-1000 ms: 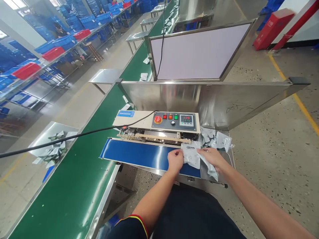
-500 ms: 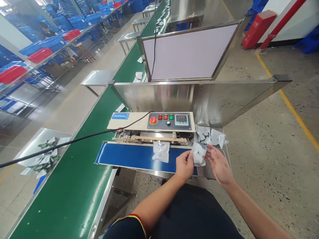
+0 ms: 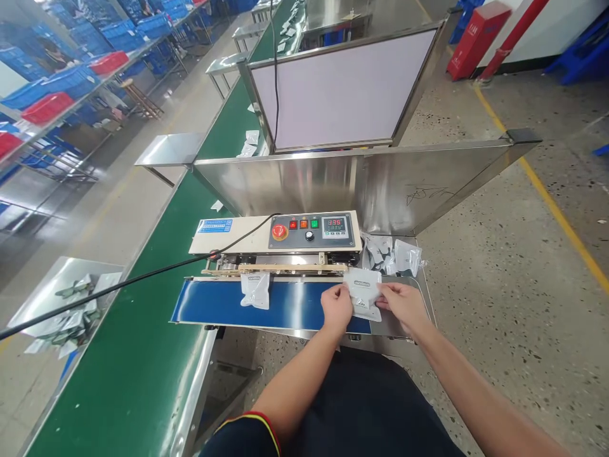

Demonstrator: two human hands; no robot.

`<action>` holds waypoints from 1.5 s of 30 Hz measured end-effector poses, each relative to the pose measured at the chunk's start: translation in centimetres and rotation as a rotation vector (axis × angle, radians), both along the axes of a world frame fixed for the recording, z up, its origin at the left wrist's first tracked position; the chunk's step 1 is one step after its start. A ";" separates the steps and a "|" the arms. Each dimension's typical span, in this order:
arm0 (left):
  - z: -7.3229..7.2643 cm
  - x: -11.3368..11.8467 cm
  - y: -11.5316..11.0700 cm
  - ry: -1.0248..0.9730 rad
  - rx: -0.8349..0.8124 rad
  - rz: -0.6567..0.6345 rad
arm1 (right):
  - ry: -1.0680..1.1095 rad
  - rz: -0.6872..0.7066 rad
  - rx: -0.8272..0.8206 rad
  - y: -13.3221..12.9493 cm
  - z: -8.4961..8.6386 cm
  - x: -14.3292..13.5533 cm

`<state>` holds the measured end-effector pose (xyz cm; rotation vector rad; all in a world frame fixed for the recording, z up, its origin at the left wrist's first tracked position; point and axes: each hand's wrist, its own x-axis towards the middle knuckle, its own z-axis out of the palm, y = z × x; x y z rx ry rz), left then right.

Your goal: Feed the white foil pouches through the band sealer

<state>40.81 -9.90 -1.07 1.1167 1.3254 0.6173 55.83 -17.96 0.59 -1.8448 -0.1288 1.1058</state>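
I hold a small white pouch (image 3: pixel 364 291) with both hands at the right end of the blue belt (image 3: pixel 295 304) of the sealing machine (image 3: pixel 273 235). My left hand (image 3: pixel 337 308) pinches its left edge between thumb and fingers, and my right hand (image 3: pixel 403 304) pinches its right edge in the same way. The top edge of the pouch lies near the slot of the machine. Another pouch (image 3: pixel 255 289) lies on the belt further left, well apart. A pile of pouches (image 3: pixel 392 255) sits just beside the machine, on the right.
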 end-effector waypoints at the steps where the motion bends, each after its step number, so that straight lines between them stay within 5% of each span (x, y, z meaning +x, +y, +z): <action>1: 0.1 -0.5 0.4 -0.010 -0.014 0.026 | 0.005 0.030 0.006 0.8 -0.1 -0.2; 5: 1.2 -3.7 1.1 -0.009 0.032 0.152 | -0.065 0.205 -0.030 3.2 -0.2 2.4; 9: 2.6 -6.7 -0.6 0.060 0.300 0.358 | -0.543 0.397 -0.295 5.9 -1.2 9.7; 11: 3.2 -7.0 -1.9 0.054 0.386 0.325 | -0.722 0.525 -0.440 7.5 -2.2 12.5; 14: 4.0 -5.4 -3.1 -0.006 0.453 0.102 | -0.751 0.631 -0.490 8.9 -3.0 14.5; 18: 4.4 -0.8 -2.6 -0.104 0.539 -0.125 | -0.804 0.615 -0.425 7.7 -1.3 15.9; 21: 4.1 2.9 -2.1 -0.143 0.517 -0.206 | -0.870 0.675 -0.420 6.5 0.3 16.5; 24: 3.7 5.5 -2.2 -0.144 0.452 -0.265 | -0.879 0.767 -0.503 7.3 -0.1 15.8; 29: 3.6 5.8 -2.0 -0.129 0.492 -0.321 | -0.884 0.736 -0.495 9.4 -1.1 14.9; 34: 3.5 5.7 -0.9 -0.069 0.669 -0.354 | -0.874 0.746 -0.316 4.9 4.3 16.0; 38: 4.1 6.5 -1.1 -0.120 0.692 -0.486 | -0.601 0.832 -0.016 -0.1 8.3 14.6; 41: 4.4 6.1 -1.9 -0.165 0.585 -0.552 | -0.360 0.664 0.114 -2.8 8.3 11.8; 45: 3.5 4.5 -3.1 -0.111 0.330 -0.387 | -0.206 0.375 0.203 -5.6 5.0 7.7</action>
